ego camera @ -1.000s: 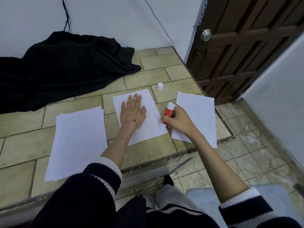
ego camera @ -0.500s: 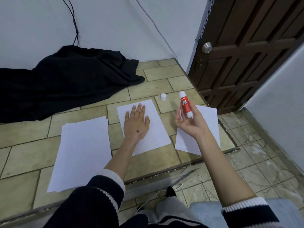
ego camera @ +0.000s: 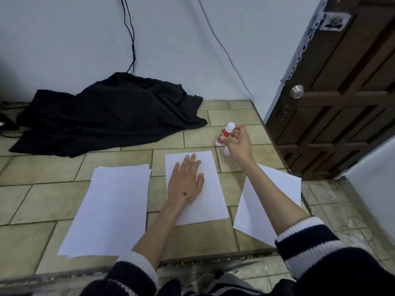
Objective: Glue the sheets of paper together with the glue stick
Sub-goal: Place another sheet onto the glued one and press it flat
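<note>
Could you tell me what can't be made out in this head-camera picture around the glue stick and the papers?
- Glue stick: the label is too blurred to read.
- Cap: mostly hidden behind the right hand.
- Middle sheet: no glue shows on the white paper, and the left hand covers part of it.
- Right sheet: the forearm crosses it.
- Left stack: the sheet count is unclear.
</note>
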